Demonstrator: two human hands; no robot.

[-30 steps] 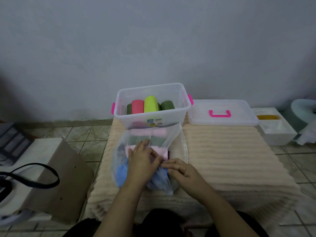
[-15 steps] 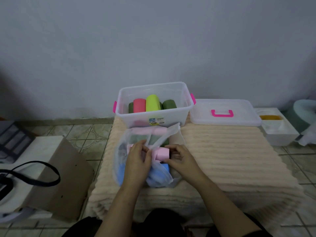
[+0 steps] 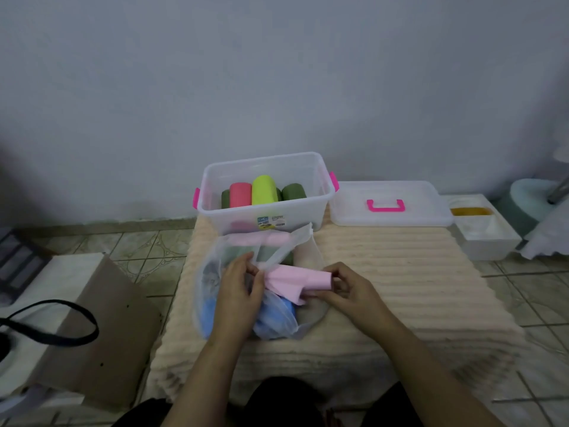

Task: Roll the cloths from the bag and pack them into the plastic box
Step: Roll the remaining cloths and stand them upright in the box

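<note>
A clear plastic bag [image 3: 212, 291] lies on the cream ribbed mat [image 3: 385, 272], with green, pink and blue cloths showing through it. My right hand [image 3: 345, 288] grips a pale pink cloth [image 3: 295, 280] that sticks halfway out of the bag's mouth. My left hand [image 3: 238, 291] holds the bag's edge beside that cloth. Behind the bag stands the clear plastic box [image 3: 320, 180] with pink latches; inside it lie rolled cloths in dark green, coral pink and lime.
The box's clear lid [image 3: 425, 211] with a pink handle lies to the right of the box. A white tub [image 3: 489, 245] sits further right on the tiled floor. A cardboard piece [image 3: 101, 334] and a black strap [image 3: 52, 322] are at the left.
My right hand has pulled the pink cloth rightward, further out of the bag. My left hand has shifted onto the bag's edge.
</note>
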